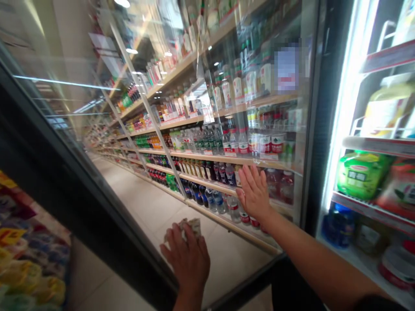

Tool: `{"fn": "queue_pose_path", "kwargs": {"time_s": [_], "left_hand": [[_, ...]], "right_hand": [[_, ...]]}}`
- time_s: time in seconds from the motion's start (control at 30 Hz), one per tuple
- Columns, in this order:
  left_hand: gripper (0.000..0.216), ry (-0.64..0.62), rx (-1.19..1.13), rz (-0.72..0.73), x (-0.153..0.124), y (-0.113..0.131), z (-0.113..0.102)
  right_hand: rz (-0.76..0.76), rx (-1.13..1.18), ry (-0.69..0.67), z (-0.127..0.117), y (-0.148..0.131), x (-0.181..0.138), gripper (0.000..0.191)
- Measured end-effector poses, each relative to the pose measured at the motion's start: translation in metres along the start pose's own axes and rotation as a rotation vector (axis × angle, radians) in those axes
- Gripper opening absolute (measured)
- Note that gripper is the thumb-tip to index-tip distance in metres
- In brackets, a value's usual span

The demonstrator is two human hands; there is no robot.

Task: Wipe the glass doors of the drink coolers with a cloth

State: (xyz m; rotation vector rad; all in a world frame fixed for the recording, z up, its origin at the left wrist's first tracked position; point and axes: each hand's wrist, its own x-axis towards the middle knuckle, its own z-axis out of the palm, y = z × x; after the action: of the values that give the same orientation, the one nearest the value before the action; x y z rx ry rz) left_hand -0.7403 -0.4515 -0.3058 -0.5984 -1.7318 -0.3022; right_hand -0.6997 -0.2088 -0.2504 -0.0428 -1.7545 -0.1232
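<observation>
In front of me stands a glass cooler door point(227, 242) in a dark frame, swung open. My left hand point(189, 259) is low on the pane, its fingers bent over a crumpled greyish cloth point(195, 225). Only the cloth's upper edge shows; the palm side is hidden. Higher and to the right, my right hand point(254, 192) is raised with the fingers stretched out and nothing in it. It appears to lie flat on the glass, though the exact contact is not plain.
The lit cooler point(385, 147) at right holds bottles and a green package point(363, 175) on wire-edged shelves. Through the pane appear long shelves of bottles point(233, 142) and the tiled floor point(136, 194). Colourful packaged goods point(29, 268) are stacked at lower left, beyond the dark frame point(81, 190).
</observation>
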Motion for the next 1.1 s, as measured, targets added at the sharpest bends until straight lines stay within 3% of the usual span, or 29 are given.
{"fn": "queue_pose_path", "kwargs": {"time_s": [0.1, 0.33, 0.5, 0.6, 0.77, 1.1], "left_hand": [[0.078, 0.039, -0.006, -0.033, 0.024, -0.003, -0.002], [0.075, 0.156, -0.081, 0.157, 0.051, -0.007, -0.001], [0.063, 0.316, -0.216, 0.161, 0.103, -0.01, -0.006], [0.056, 0.295, -0.218, 0.151, 0.121, 0.0, -0.005], [0.058, 0.18, -0.162, 0.245, 0.105, 0.029, 0.005], [0.064, 0.165, -0.153, 0.256, 0.157, 0.028, -0.001]], "right_hand": [[-0.006, 0.001, 0.006, 0.0, -0.001, -0.001, 0.073], [-0.009, -0.011, 0.002, -0.001, 0.0, 0.0, 0.07], [-0.016, -0.008, 0.016, -0.001, 0.0, 0.001, 0.069], [-0.008, -0.003, 0.023, 0.0, 0.0, 0.0, 0.069], [-0.01, 0.003, 0.017, 0.001, -0.001, 0.001, 0.066], [-0.011, 0.012, 0.025, 0.0, -0.001, 0.002, 0.055]]}}
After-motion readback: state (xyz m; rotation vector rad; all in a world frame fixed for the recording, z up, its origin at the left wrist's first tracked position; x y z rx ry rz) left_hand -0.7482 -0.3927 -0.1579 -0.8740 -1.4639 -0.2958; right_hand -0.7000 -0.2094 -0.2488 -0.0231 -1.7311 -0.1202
